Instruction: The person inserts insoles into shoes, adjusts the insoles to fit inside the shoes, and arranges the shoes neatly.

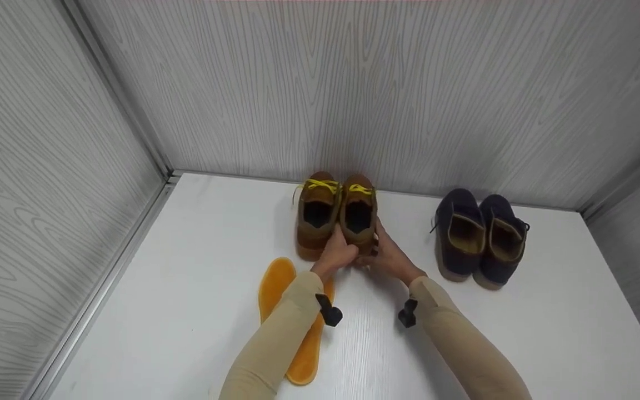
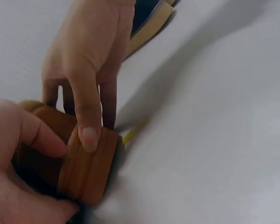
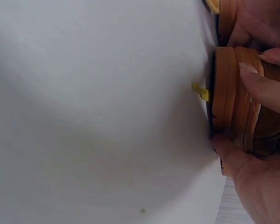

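A pair of brown shoes with yellow laces stands side by side against the back wall in the head view, toes to the wall. My left hand (image 1: 338,254) holds the left side of the right brown shoe (image 1: 362,236), near its heel. From the other side my right hand (image 1: 391,256) grips the same heel. In the right wrist view its fingers and thumb lie on the ridged tan sole (image 3: 226,93). The left brown shoe (image 1: 310,239) stands close beside it. A short yellow strip (image 3: 201,92) sticks out by the sole.
Two orange insoles lie on the white table (image 1: 198,250); the left insole (image 1: 274,280) shows beside my left sleeve, which partly covers the right insole (image 1: 304,364). Two dark shoes, a left dark shoe (image 1: 453,258) and a right dark shoe (image 1: 492,272), stand to the right. Panel walls enclose the table.
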The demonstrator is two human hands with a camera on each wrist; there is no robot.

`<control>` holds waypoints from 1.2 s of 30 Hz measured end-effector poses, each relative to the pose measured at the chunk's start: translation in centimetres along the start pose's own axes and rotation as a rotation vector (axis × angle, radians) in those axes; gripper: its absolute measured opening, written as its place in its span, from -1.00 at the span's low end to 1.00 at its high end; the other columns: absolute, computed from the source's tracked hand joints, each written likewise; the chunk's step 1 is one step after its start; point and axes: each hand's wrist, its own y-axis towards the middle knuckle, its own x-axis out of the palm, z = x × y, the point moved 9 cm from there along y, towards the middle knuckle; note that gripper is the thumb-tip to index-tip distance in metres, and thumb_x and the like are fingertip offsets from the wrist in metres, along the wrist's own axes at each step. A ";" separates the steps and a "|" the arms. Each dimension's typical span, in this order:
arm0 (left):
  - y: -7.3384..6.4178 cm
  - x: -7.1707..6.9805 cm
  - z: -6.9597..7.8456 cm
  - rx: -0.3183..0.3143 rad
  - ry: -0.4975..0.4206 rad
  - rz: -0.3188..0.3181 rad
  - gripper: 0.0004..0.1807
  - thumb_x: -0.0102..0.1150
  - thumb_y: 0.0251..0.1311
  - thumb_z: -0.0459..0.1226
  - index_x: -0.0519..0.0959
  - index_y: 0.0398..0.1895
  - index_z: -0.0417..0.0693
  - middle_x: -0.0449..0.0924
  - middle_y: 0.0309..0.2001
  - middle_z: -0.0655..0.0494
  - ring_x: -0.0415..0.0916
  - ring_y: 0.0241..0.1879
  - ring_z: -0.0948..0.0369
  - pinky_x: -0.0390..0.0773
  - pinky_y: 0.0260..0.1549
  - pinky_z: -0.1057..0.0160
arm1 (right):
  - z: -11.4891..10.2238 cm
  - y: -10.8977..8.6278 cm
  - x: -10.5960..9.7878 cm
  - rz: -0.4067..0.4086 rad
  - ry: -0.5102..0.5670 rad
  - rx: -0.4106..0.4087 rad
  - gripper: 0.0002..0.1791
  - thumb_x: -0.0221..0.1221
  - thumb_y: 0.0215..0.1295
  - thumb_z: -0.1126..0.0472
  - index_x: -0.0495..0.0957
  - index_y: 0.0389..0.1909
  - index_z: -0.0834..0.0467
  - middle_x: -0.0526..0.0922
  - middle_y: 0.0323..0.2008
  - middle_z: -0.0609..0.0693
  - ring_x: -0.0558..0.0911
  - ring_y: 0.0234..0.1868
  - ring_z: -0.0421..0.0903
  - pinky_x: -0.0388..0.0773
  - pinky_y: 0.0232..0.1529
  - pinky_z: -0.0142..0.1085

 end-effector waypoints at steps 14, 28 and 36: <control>-3.7 -1.2 1.4 0.073 0.226 0.165 -0.21 0.00 0.27 -0.26 -0.11 0.44 -0.38 0.06 0.41 -0.24 0.13 0.34 -0.03 0.10 0.29 0.07 | -0.5 -2.7 -0.3 0.093 0.027 0.023 -0.01 0.25 0.24 0.25 -0.22 0.48 0.25 -0.02 0.43 0.30 0.15 0.37 0.24 0.20 0.27 -0.03; -7.3 0.9 3.1 0.284 0.311 0.040 -0.35 0.04 0.28 -0.23 0.11 0.42 -0.10 0.17 0.37 -0.05 0.20 0.31 0.08 0.16 0.27 0.11 | -0.4 -10.1 -6.5 0.408 -0.096 -0.168 -0.39 0.22 0.20 0.44 0.29 0.28 0.34 0.20 0.32 0.31 0.18 0.35 0.17 0.27 0.19 0.08; -6.8 4.3 3.4 0.295 0.114 -0.105 -0.38 -0.01 0.34 -0.26 0.08 0.43 -0.02 0.20 0.35 -0.05 0.34 0.22 0.15 0.35 0.14 0.21 | 0.9 -13.4 -10.1 0.612 -0.188 -0.075 -0.43 0.19 0.22 0.40 0.30 0.27 0.33 0.23 0.31 0.26 0.24 0.31 0.09 0.23 0.24 -0.05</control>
